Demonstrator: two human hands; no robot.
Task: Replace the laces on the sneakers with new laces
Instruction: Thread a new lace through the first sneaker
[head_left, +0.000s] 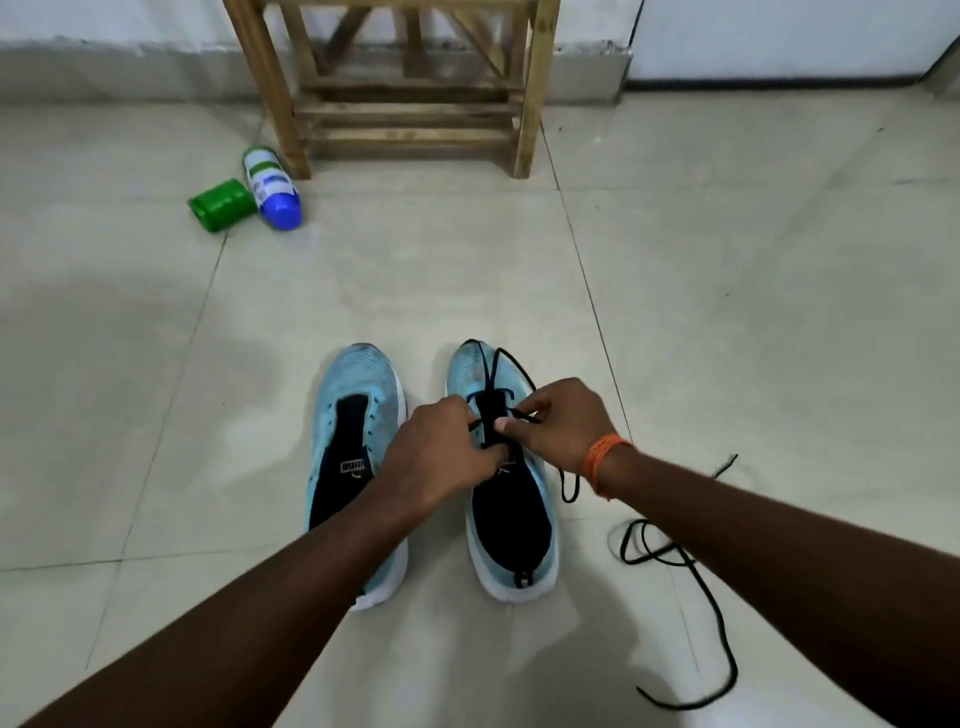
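Two forearms reach in from the bottom edge. Left hand (441, 452) and right hand (561, 426) each pinch the black lace (491, 410) over the right sneaker (511, 525) at mid-frame, hiding its eyelets. One forearm covers part of the left sneaker (358, 384). A loose lace (711, 597) curls at lower right. The stool (410, 104) is cut off at the top edge, with a can (223, 203) and a bottle (272, 189) to its left.

**Colours and patterns, as observed**

Left sneaker (358, 379): light blue upper, white sole, black lining with a small white logo tab. Right sneaker (470, 374): same light blue, white and black. Threaded lace (491, 400): black. Loose lace (711, 587): black. Wrist band (602, 457): orange. Container (222, 203): bright green. Bottle (270, 182): white, green-and-blue label, blue cap. Stool (410, 119): pale yellowish wood, visible grain. Floor (467, 260): off-white tiles, thin dark joints.
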